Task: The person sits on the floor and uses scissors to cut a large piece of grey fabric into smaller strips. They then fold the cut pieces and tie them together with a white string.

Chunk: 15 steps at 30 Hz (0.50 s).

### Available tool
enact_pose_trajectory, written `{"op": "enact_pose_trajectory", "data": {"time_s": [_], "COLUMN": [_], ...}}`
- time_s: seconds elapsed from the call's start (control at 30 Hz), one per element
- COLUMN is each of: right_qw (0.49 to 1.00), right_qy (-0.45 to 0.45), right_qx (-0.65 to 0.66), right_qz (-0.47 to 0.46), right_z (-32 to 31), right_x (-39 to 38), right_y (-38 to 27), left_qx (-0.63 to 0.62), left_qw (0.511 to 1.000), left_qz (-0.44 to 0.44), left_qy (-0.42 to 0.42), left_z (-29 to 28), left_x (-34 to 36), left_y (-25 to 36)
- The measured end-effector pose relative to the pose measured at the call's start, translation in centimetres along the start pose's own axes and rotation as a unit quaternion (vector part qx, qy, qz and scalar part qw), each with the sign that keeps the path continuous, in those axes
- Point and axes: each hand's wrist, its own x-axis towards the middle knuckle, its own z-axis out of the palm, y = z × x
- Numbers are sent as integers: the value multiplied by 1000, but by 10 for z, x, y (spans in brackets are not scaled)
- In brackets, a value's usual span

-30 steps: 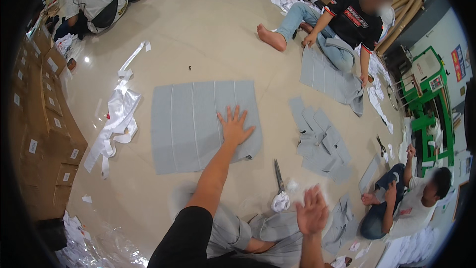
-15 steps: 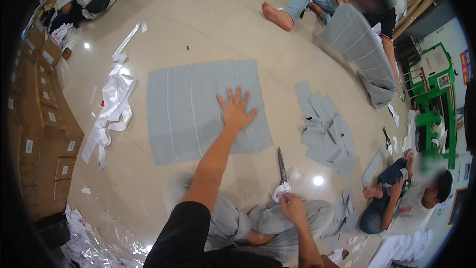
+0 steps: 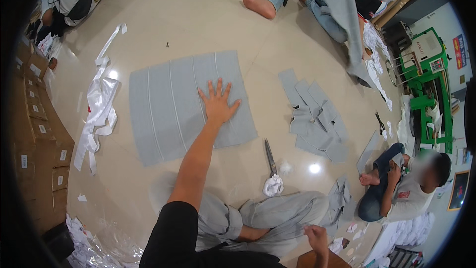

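Observation:
My left hand (image 3: 219, 105) lies flat with fingers spread on the right part of a grey fabric panel (image 3: 161, 114). Pale parallel lines run across this panel, which is laid out on the floor. A pair of scissors (image 3: 271, 161), its handles wrapped in white cloth, rests just past my crossed legs, blades pointing away from me. Low on the right, beside my knee, my right hand (image 3: 317, 238) is raised with its fingers curled together. Whether anything small is between them is hidden. Cut grey fabric pieces (image 3: 317, 119) lie overlapping to the panel's right.
White satin strips (image 3: 101, 99) lie left of the panel. Cardboard boxes (image 3: 37, 144) line the left side, with clear plastic (image 3: 106, 238) below. Co-workers sit at upper left, upper right and right; one handles a grey fabric sheet (image 3: 342, 5). Other scissors (image 3: 380, 122) lie near the right person.
My right hand has left the wrapped scissor handles and moved right and back toward me. My left hand stays flat on the panel. The upper-right person's grey sheet has shifted; the whole view has turned slightly.

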Motion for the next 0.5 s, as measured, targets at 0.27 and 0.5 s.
{"op": "enact_pose_trajectory", "data": {"time_s": [0.27,0.5], "right_qw": [998,753], "right_qy": [-34,-136], "right_qx": [-12,615], "right_qz": [44,-191], "right_z": [-80,-18], "right_x": [-53,53], "right_y": [54,-47], "left_qx": [1,-263], "left_qw": [1000,949], "left_qz": [-12,151], "left_qy": [14,-90], "left_z": [-2,-54], "left_x": [0,-47], "left_y": [-11,98]}}
